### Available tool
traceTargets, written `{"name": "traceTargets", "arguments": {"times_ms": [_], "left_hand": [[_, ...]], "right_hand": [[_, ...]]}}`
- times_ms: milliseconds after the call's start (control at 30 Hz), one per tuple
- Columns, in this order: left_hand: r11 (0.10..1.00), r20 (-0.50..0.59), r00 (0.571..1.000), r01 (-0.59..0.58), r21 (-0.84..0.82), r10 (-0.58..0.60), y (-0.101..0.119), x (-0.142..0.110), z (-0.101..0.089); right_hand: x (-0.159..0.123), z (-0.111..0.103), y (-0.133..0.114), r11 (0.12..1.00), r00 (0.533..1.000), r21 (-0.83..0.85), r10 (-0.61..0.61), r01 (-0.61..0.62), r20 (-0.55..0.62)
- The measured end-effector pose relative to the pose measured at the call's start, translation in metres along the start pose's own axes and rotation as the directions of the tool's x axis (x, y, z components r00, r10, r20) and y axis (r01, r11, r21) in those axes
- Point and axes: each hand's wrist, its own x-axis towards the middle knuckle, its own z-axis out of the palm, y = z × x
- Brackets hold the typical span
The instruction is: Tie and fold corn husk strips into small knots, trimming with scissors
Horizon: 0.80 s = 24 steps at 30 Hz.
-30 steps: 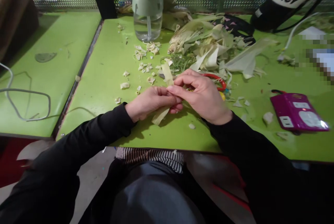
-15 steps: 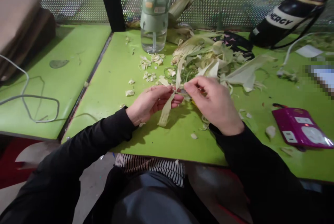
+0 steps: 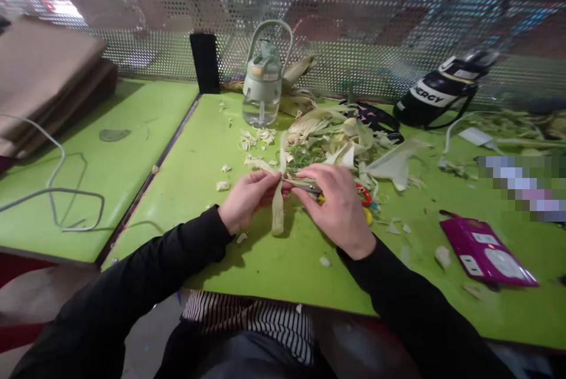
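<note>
Both hands meet over the middle of the green table (image 3: 283,255). My left hand (image 3: 247,199) pinches a pale corn-husk strip (image 3: 277,211) that hangs down from its fingertips and also runs upward. My right hand (image 3: 336,205) is closed next to it, its fingertips on the same strip and on something thin and grey that I cannot make out. Scissors with red and yellow handles (image 3: 365,197) lie partly hidden under the right hand. Behind the hands lies a heap of corn husks (image 3: 345,143).
Husk scraps (image 3: 254,138) litter the table. A water bottle (image 3: 262,84) stands at the back by a black post (image 3: 204,62). A magenta power strip (image 3: 486,249) lies right, a black bag (image 3: 437,93) far right. A grey cable (image 3: 57,190) loops on the left table.
The camera has tilted up, showing more of the mesh wall. The hands have stayed together on the strip, whose lower end now hangs straight down.
</note>
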Motion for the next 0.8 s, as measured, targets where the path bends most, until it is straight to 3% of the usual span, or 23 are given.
{"name": "traceTargets", "arguments": {"times_ms": [67, 133, 200, 300, 433, 567, 667, 800], "left_hand": [[0.998, -0.002, 1.0, 0.009, -0.064, -0.009, 0.002, 0.0, -0.001], [0.996, 0.015, 1.0, -0.003, -0.09, 0.005, 0.003, -0.001, -0.001], [0.996, 0.03, 0.999, -0.006, -0.095, 0.009, 0.003, -0.002, -0.001], [0.998, 0.049, 0.999, -0.01, -0.061, 0.013, 0.001, -0.002, 0.0], [1.0, 0.066, 0.998, -0.007, 0.005, 0.007, -0.001, -0.002, -0.001], [0.997, 0.138, 0.99, -0.02, 0.073, 0.01, 0.0, -0.002, -0.003], [0.994, 0.154, 0.988, -0.038, 0.104, 0.022, 0.002, -0.003, -0.003], [0.974, 0.155, 0.987, -0.08, 0.21, 0.047, 0.006, -0.004, -0.002]], "right_hand": [[-0.002, 0.002, 0.0, 0.972, 0.987, -0.18, -0.16, 0.152, -0.029], [-0.004, 0.003, -0.004, 0.925, 0.955, -0.24, -0.296, 0.295, 0.034], [-0.006, 0.005, -0.008, 0.892, 0.92, -0.224, -0.387, 0.392, 0.069], [-0.008, 0.007, -0.01, 0.908, 0.912, -0.119, -0.408, 0.402, -0.03], [-0.006, 0.007, -0.005, 0.971, 0.959, -0.021, -0.237, 0.237, -0.155], [-0.003, 0.006, -0.005, 0.999, 0.995, 0.052, 0.014, -0.009, -0.095], [-0.003, 0.005, -0.008, 0.97, 0.982, 0.17, 0.185, -0.176, -0.04], [-0.003, 0.005, -0.011, 0.902, 0.952, 0.307, 0.297, -0.304, 0.07]]}}
